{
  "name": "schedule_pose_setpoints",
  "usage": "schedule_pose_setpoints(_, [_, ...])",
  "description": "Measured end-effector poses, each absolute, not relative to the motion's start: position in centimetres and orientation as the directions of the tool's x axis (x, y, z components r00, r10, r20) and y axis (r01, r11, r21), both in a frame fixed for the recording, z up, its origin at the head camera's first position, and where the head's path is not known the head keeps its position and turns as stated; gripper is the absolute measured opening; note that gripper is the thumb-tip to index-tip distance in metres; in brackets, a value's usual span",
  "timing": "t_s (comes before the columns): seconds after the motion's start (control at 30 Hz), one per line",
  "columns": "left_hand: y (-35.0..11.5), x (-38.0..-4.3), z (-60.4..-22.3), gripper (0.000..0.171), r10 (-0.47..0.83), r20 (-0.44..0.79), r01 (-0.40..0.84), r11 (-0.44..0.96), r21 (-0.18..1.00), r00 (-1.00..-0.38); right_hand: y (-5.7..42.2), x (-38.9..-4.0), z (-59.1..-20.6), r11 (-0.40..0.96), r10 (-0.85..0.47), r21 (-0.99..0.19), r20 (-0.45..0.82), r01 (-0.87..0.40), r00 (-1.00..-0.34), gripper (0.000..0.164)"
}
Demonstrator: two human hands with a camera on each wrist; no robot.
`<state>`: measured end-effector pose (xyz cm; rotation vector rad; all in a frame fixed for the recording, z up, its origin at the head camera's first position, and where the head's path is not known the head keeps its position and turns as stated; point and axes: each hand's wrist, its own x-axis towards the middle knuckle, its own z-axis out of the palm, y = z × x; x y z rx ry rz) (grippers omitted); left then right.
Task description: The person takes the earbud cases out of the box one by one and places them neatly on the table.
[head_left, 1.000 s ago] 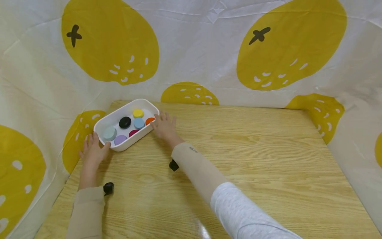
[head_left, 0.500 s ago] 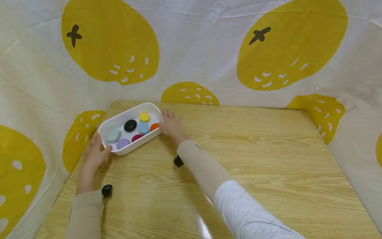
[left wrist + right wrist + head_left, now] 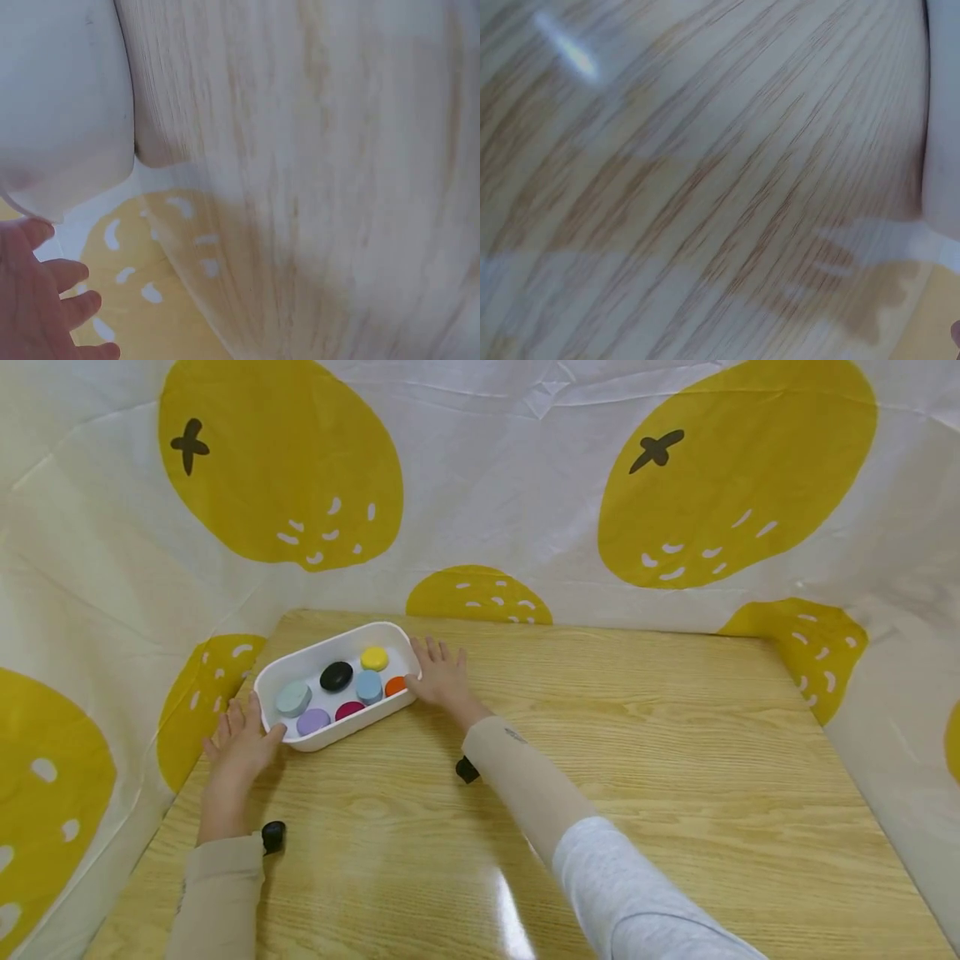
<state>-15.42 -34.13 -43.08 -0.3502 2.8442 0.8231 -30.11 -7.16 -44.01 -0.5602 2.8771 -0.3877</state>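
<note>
A white oblong bin (image 3: 345, 731) sits at the far left of the table, its long side slanting up to the right. Inside lie a black oval piece (image 3: 337, 677), a yellow disc (image 3: 374, 658), a light blue piece (image 3: 369, 687) and several more coloured rounds. My left hand (image 3: 242, 752) touches the bin's left end, fingers spread, thumb at the rim. At the right end, my right hand (image 3: 444, 681) rests with its thumb at the rim and its fingers extended. The left wrist view shows fingertips (image 3: 41, 227) right at the bin's edge.
The wood-grain table (image 3: 637, 777) stretches to the right. A white curtain (image 3: 495, 485) with big yellow fruit prints stands along the back and both sides. Small black parts (image 3: 273, 837) jut from beside each wrist.
The bin has shifted right and slightly toward me, its pieces moving along with it. Both hands stay at its ends; the right hand has moved right with it.
</note>
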Motion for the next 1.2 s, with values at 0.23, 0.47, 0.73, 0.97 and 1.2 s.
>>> schedule_pose_setpoints(0.23, [-33.5, -15.3, -42.9, 0.078, -0.178, -0.195, -0.25, 0.853, 0.458, -0.964, -6.2, -29.7, -43.7, 0.891, -0.426, -0.234, -0.132, -0.389, -0.895, 0.073])
schedule_pose_setpoints(0.47, [-32.9, -15.2, -43.1, 0.077, -0.176, -0.196, -0.245, 0.869, 0.43, -0.965, -5.1, -28.8, -43.9, 0.882, -0.443, -0.225, -0.099, -0.414, -0.891, 0.076])
schedule_pose_setpoints(0.73, [-32.2, -14.7, -42.8, 0.076, -0.159, -0.192, -0.226, 0.886, 0.405, -0.968, -4.3, -27.7, -43.9, 0.886, -0.429, -0.242, -0.099, -0.396, -0.898, 0.078])
schedule_pose_setpoints(0.97, [-32.2, -14.9, -42.6, 0.075, -0.169, -0.157, -0.218, 0.897, 0.384, -0.973, -4.5, -28.8, -43.2, 0.893, -0.433, -0.19, -0.118, -0.407, -0.894, 0.079])
schedule_pose_setpoints(1.2, [-31.9, -15.5, -42.8, 0.075, -0.196, -0.146, -0.239, 0.886, 0.397, -0.97, -4.5, -30.4, -42.6, 0.902, -0.422, -0.171, -0.168, -0.395, -0.891, 0.071])
